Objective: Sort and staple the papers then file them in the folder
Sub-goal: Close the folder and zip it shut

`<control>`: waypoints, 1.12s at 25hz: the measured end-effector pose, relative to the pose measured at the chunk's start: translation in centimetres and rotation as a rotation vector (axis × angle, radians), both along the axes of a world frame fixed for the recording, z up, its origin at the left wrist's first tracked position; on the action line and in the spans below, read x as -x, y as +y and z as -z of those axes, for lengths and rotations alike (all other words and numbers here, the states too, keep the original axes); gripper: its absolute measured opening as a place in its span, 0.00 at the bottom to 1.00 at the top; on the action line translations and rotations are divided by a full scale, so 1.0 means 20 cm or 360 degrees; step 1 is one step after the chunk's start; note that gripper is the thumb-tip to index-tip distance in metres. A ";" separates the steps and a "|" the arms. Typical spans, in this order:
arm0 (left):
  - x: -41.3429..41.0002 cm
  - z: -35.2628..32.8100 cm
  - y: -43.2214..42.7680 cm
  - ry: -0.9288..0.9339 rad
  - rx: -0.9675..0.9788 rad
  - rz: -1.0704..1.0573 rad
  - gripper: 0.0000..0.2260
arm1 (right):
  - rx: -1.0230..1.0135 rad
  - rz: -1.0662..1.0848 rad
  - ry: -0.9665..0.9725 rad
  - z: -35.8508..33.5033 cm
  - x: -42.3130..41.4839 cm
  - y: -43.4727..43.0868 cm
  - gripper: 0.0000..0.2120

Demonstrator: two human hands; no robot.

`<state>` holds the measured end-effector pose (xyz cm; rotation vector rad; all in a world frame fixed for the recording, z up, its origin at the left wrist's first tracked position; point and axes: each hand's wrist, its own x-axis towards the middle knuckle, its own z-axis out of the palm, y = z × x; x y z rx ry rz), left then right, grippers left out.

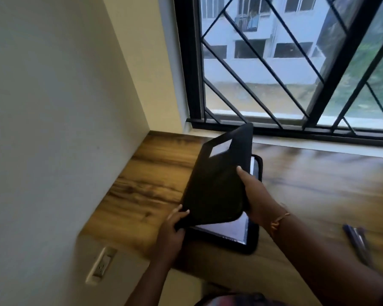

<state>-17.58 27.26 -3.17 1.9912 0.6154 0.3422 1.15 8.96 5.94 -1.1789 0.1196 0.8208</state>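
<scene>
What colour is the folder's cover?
The folder cover is black; head view.

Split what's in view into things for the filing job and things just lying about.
Job: folder; papers inside it; left hand and right hand, both holding its cover.
Lying about: pens on the desk; wall socket.

A wood-grain counter (142, 173) met a pale wall (53, 85) on the left, with a socket (101, 266) below. Daylight came through a black-barred window (274, 62) facing a white building (263, 36).
</scene>
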 end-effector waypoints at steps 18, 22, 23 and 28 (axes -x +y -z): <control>0.10 -0.20 -0.06 0.0535 0.0652 -0.0088 0.20 | 0.1499 -0.0137 -0.0801 0.45 0.19 -0.44 0.37; 0.12 -0.17 0.05 0.0366 0.1006 -0.0055 0.13 | 0.1218 -0.0127 -0.0447 0.34 0.10 -0.47 0.29; 0.12 -0.17 0.08 0.0344 0.1058 -0.0051 0.11 | 0.1060 -0.0101 -0.0332 0.31 0.09 -0.46 0.25; 0.05 -0.25 0.23 0.0361 0.1203 0.0015 0.13 | 0.0430 0.0043 0.0029 0.19 0.08 -0.37 0.21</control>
